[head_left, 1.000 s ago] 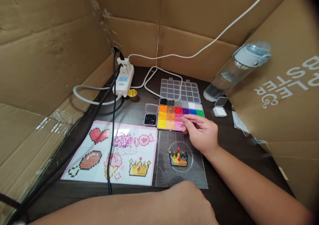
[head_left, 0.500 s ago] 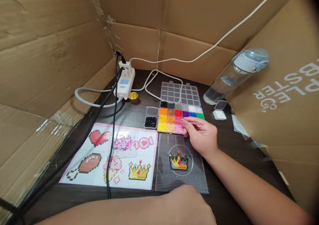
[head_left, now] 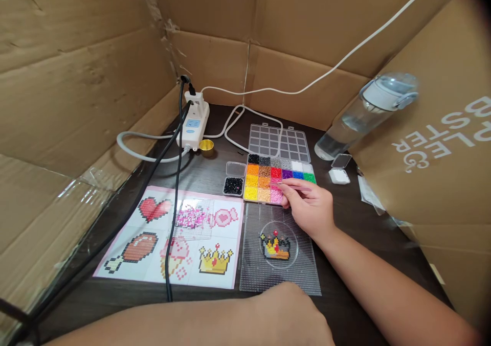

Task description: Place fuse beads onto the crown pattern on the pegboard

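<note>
My right hand (head_left: 314, 208) pinches pink tweezers (head_left: 299, 187), their tips over the pink-red compartments of a sectioned bead box (head_left: 256, 201). Whether a bead sits in the tips is too small to tell. Below that hand lies a clear pegboard (head_left: 307, 282), bearing a partly filled crown of beads (head_left: 276, 246) with black outline, yellow, orange and red inside a round ring. Along the bottom edge, my left hand (head_left: 297, 310) rests nearest the pegboard's front edge, its fingers out of sight. A pattern sheet (head_left: 180, 279) shows a printed crown (head_left: 216, 259) among other pictures.
A small case of black beads (head_left: 233, 186) stands open left of the bead box. Pink beads (head_left: 191, 217) lie on a small pegboard over the sheet. Black cables (head_left: 177, 182) cross the sheet from a power strip (head_left: 194, 126). A bottle (head_left: 356, 116) stands right, near cardboard walls.
The view has shifted very slightly. My right hand keeps the tweezers at the same compartments, and my left hand stays where it was.
</note>
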`<state>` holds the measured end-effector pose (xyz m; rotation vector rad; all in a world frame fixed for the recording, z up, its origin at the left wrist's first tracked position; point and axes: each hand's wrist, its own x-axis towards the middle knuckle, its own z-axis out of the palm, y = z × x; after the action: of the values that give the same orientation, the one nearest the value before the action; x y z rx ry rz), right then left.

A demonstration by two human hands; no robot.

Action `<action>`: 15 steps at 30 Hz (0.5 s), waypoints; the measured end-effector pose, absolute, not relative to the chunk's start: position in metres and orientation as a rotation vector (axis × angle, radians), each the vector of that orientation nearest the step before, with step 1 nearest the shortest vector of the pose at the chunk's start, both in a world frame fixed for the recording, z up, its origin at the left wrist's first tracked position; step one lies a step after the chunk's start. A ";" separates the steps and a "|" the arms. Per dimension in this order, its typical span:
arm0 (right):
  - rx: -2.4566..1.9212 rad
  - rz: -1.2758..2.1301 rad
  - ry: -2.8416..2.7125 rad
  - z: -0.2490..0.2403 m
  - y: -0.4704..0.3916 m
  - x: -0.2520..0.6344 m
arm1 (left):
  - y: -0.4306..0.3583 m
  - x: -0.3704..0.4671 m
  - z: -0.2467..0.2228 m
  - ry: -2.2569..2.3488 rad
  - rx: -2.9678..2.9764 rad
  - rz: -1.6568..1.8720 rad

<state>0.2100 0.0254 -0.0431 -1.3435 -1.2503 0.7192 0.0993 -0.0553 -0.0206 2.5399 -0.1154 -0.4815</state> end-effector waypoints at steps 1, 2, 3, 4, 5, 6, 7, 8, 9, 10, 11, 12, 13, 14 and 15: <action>-1.344 0.718 -1.247 -0.043 0.025 0.210 | -0.055 0.100 -0.019 -0.120 2.532 -0.505; -1.343 0.716 -1.244 -0.043 0.025 0.210 | -0.054 0.100 -0.018 -0.123 2.528 -0.517; -1.341 0.714 -1.239 -0.042 0.025 0.210 | -0.054 0.101 -0.018 -0.126 2.525 -0.519; -1.339 0.714 -1.237 -0.042 0.025 0.210 | -0.054 0.101 -0.018 -0.130 2.524 -0.524; -1.339 0.714 -1.238 -0.042 0.025 0.210 | -0.054 0.101 -0.018 -0.131 2.527 -0.531; -1.342 0.715 -1.241 -0.041 0.025 0.210 | -0.054 0.101 -0.018 -0.135 2.529 -0.553; -1.347 0.718 -1.246 -0.041 0.025 0.210 | -0.054 0.101 -0.018 -0.141 2.531 -0.575; -1.351 0.719 -1.250 -0.041 0.025 0.209 | -0.054 0.101 -0.017 -0.146 2.532 -0.590; -1.355 0.719 -1.253 -0.040 0.026 0.209 | -0.054 0.101 -0.016 -0.147 2.535 -0.602; -1.356 0.718 -1.255 -0.040 0.026 0.209 | -0.054 0.102 -0.015 -0.149 2.539 -0.607; -1.356 0.717 -1.256 -0.040 0.026 0.209 | -0.054 0.102 -0.014 -0.152 2.539 -0.610; -1.355 0.716 -1.255 -0.040 0.026 0.209 | -0.054 0.102 -0.013 -0.155 2.536 -0.614; -1.355 0.714 -1.254 -0.040 0.026 0.209 | -0.055 0.102 -0.012 -0.154 2.533 -0.623; -1.357 0.713 -1.253 -0.040 0.026 0.209 | -0.055 0.102 -0.012 -0.157 2.527 -0.633; -1.361 0.709 -1.255 -0.040 0.026 0.209 | -0.055 0.102 -0.012 -0.156 2.525 -0.636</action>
<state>0.2092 0.0256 -0.0400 -1.3614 -1.2548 0.7086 0.1022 -0.0551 -0.0118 2.5251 -0.1558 -0.6357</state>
